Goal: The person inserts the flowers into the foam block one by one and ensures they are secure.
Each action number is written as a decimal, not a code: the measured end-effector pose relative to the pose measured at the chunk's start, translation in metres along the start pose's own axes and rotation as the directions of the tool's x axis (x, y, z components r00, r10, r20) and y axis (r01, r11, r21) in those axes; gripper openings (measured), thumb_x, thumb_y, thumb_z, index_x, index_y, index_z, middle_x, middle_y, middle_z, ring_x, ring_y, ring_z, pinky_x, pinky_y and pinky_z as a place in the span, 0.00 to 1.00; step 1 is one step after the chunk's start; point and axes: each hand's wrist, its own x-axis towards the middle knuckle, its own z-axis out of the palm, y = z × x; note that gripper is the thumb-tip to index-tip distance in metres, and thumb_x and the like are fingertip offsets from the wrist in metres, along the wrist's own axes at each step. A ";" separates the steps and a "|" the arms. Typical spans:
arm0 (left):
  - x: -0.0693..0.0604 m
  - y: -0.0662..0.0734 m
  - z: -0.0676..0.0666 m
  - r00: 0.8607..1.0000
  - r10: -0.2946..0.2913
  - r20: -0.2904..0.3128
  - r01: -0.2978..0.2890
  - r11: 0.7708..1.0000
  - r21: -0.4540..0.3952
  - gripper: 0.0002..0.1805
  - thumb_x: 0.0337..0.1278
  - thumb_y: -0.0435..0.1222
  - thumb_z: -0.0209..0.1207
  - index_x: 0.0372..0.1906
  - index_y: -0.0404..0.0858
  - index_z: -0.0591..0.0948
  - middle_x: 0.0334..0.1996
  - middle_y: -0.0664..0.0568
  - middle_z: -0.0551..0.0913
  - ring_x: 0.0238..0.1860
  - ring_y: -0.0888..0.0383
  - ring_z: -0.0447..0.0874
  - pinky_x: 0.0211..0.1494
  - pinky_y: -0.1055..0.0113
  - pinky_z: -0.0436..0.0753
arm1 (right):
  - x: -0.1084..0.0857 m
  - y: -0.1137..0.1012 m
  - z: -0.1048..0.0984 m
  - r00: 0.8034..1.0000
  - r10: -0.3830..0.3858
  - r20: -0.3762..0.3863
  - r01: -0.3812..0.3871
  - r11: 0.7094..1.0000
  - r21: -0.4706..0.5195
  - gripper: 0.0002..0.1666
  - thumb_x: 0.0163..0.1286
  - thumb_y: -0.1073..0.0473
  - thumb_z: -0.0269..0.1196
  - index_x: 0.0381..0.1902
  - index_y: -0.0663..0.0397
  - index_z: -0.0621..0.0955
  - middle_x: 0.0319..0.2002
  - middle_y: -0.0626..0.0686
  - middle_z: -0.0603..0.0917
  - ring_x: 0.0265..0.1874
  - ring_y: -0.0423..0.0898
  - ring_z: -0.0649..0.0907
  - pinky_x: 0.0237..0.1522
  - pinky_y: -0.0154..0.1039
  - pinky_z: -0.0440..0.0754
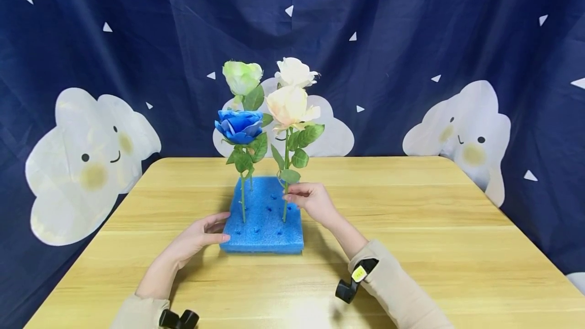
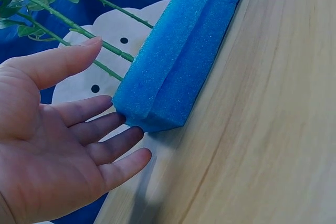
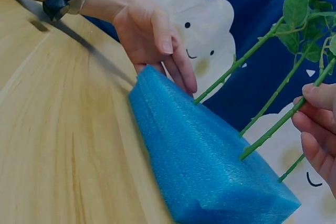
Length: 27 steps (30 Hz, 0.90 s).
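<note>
A blue foam block with small holes stands on the table, several artificial roses upright in it. My right hand pinches the green stem of the pale peach rose low down, between thumb and fingers; the stem's lower end meets the foam. At the block's left side is my left hand, its fingers extended and spread. In the left wrist view its fingertips are at the foam's corner. A blue rose stands front left, a light green rose behind it, and a white rose behind the peach one.
The wooden table extends on both sides of the block. Behind it hangs a dark blue curtain with white clouds and triangles. Each sleeve carries a black wrist device, such as the one on the right.
</note>
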 end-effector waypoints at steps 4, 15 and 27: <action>0.000 0.000 0.000 1.000 0.002 0.000 -0.002 1.000 0.005 0.40 0.54 0.36 0.61 0.66 0.22 0.56 0.66 0.27 0.55 0.65 0.33 0.54 0.64 0.42 0.58 | 0.002 0.004 0.001 0.999 0.035 -0.003 -0.035 0.999 0.016 0.11 0.59 0.69 0.64 0.37 0.74 0.82 0.32 0.61 0.85 0.31 0.58 0.82 0.26 0.45 0.81; 0.001 -0.001 -0.001 1.000 -0.002 -0.004 0.002 1.000 0.004 0.39 0.54 0.35 0.61 0.66 0.23 0.57 0.66 0.27 0.55 0.65 0.32 0.55 0.64 0.42 0.58 | 0.003 0.008 0.004 0.997 0.071 -0.009 -0.070 0.995 0.069 0.10 0.58 0.68 0.64 0.36 0.73 0.82 0.28 0.56 0.86 0.31 0.62 0.81 0.25 0.39 0.79; 0.000 0.003 0.000 1.000 -0.003 -0.001 0.003 1.000 0.004 0.39 0.55 0.35 0.60 0.66 0.22 0.57 0.66 0.28 0.54 0.65 0.33 0.54 0.64 0.44 0.60 | 0.002 0.010 0.001 0.995 0.096 0.040 -0.101 0.979 0.176 0.11 0.58 0.70 0.63 0.37 0.76 0.79 0.25 0.45 0.84 0.29 0.49 0.82 0.27 0.36 0.80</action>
